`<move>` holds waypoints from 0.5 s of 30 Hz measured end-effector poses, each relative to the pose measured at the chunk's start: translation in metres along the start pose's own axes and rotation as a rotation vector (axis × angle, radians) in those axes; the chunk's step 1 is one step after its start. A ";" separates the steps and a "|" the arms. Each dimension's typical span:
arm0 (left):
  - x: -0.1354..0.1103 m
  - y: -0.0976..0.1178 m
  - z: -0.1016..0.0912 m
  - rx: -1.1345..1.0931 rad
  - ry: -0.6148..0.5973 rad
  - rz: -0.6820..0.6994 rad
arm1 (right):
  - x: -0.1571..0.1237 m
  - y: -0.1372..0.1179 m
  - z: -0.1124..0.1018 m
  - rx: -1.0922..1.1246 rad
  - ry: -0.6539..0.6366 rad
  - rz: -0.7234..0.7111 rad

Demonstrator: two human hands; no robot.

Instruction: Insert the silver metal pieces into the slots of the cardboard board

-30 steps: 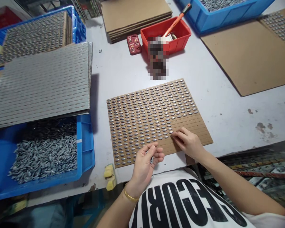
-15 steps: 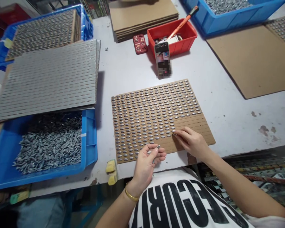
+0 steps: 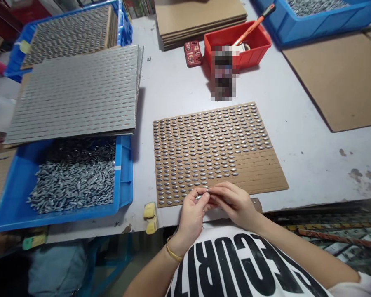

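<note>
A brown cardboard sheet (image 3: 259, 171) lies on the table in front of me, most of its rows filled with small grey oval metal pieces (image 3: 204, 140); the lower right rows are bare. My left hand (image 3: 193, 214) is closed on several small metal pieces (image 3: 200, 196) at the sheet's near edge. My right hand (image 3: 235, 204) has come up against it, its fingertips pinching at a piece held by the left fingers.
A blue bin (image 3: 123, 181) of loose metal pieces stands at the left, with a filled grey sheet (image 3: 77, 95) lying over its back. Further back are a second blue bin (image 3: 123, 24), stacked cardboard (image 3: 200, 18), a red tray (image 3: 256, 41), a propped phone and another blue bin (image 3: 312, 24). A bare cardboard sheet (image 3: 343, 78) lies right.
My right hand has left the sheet's bare rows and moved left and toward me, meeting my left hand. The view has shifted a little to the left.
</note>
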State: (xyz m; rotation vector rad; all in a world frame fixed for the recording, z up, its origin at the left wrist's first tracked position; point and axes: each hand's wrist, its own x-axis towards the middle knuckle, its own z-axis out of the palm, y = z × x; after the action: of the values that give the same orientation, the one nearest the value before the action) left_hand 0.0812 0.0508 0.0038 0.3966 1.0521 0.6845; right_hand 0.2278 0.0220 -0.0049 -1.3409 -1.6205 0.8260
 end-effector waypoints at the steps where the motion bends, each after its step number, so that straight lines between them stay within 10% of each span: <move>1: -0.002 0.002 -0.001 -0.001 -0.011 -0.024 | 0.000 0.002 -0.001 -0.015 -0.016 -0.007; 15: -0.022 0.032 -0.032 -0.214 0.091 -0.058 | 0.009 0.034 0.005 -0.262 -0.023 0.147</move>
State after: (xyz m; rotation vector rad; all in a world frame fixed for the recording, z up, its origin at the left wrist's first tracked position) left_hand 0.0355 0.0581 0.0228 0.1506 1.0597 0.7601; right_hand 0.2363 0.0376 -0.0353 -1.6558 -1.7082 0.7348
